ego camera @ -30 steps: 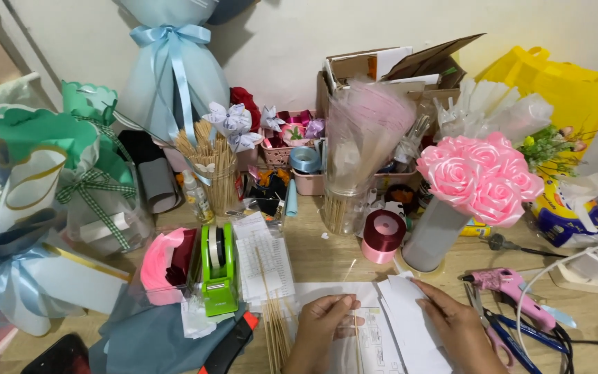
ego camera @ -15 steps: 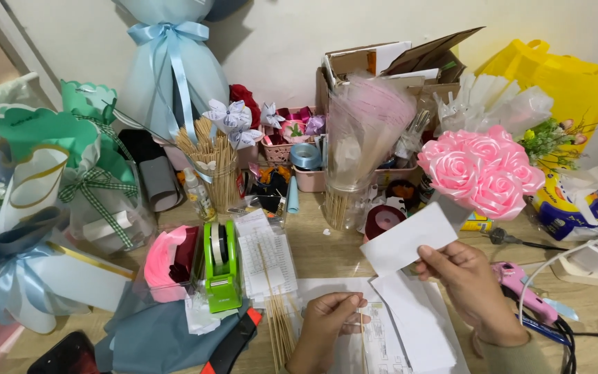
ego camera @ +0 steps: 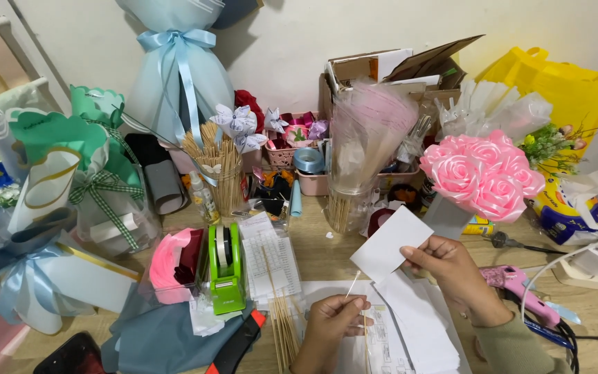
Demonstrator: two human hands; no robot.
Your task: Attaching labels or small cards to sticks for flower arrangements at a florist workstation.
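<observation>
You hold a blank white rectangular card point(ego camera: 390, 242) tilted up off the tabletop in your right hand point(ego camera: 451, 266), while your left hand point(ego camera: 330, 322) pinches a thin pale wooden stick point(ego camera: 352, 284) slanting up toward the card's lower edge.

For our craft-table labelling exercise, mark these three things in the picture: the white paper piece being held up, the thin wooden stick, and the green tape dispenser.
white paper piece point(ego camera: 390, 243), head view, middle of the sheet.
thin wooden stick point(ego camera: 353, 284), head view, its upper shaft.
green tape dispenser point(ego camera: 226, 284), head view, its front body.
</observation>
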